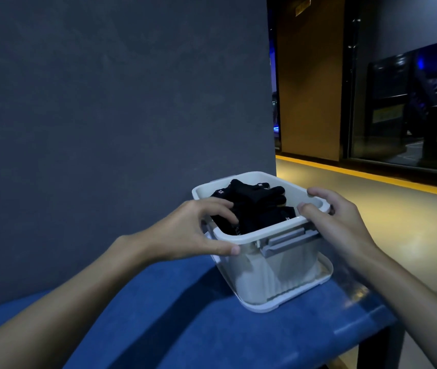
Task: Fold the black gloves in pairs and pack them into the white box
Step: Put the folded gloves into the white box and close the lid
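Note:
The white box [249, 237] stands on its lid at the right end of a blue bench. Black gloves [254, 206] with small white lettering lie piled inside it, reaching up to the rim. My left hand [193, 227] grips the box's left rim, thumb on the outside near the front corner and fingers curled over the edge onto the gloves. My right hand [342, 217] grips the right rim, with the thumb inside and the fingers wrapped over the far corner.
The blue bench [185, 315] ends just right of the box, with a drop to the tan floor [398, 235]. A dark grey wall [105, 102] rises directly behind the bench. A grey latch handle [286, 239] sits on the box's front.

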Tool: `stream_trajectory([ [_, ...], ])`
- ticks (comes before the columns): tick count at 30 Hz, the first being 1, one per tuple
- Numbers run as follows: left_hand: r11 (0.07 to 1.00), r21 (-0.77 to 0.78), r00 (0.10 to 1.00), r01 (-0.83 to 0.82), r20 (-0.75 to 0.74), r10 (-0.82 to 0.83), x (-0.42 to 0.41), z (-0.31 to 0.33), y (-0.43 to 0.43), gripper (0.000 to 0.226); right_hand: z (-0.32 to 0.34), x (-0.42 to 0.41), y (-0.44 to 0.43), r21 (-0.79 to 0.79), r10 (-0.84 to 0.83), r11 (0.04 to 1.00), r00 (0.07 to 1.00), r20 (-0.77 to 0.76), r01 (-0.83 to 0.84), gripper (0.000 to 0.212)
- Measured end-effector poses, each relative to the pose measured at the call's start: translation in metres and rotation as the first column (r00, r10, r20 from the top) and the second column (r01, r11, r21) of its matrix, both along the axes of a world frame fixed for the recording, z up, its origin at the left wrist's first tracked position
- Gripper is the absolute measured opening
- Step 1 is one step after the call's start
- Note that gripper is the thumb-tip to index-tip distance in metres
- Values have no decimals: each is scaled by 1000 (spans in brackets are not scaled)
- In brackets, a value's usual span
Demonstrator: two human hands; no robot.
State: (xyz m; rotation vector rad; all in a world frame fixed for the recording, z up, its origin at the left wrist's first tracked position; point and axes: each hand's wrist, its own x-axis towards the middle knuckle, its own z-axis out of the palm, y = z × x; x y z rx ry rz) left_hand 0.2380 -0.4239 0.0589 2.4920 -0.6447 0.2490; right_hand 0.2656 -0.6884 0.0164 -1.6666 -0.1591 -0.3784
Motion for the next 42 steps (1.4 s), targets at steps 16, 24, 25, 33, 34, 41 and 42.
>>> stream_trajectory([
  [16,990,-97,992,-105,64,111,-95,12,91,45,-2,-47,103,102,128,986,990,54,-133,46],
  [24,972,-72,972,-223,53,227,-152,-1,153,48,-14,-72,175,84,261,961,965,21,-262,41],
  [25,972,-64,972,-228,53,231,-155,-4,157,45,-14,-74,179,83,274,958,962,22,-274,41],
  [33,945,173,960,-277,90,265,-170,-4,147,44,-19,-78,180,-53,328,944,944,38,-326,36],
  [34,919,253,953,-303,104,285,-170,0,141,55,-19,-77,176,-87,349,935,937,31,-345,35],
  [41,903,347,963,-254,182,201,-144,7,86,57,-35,-63,126,-344,255,908,967,2,-238,17],
  [42,900,362,965,-242,186,185,-137,6,78,55,-42,-58,115,-447,214,872,977,-21,-200,17],
])
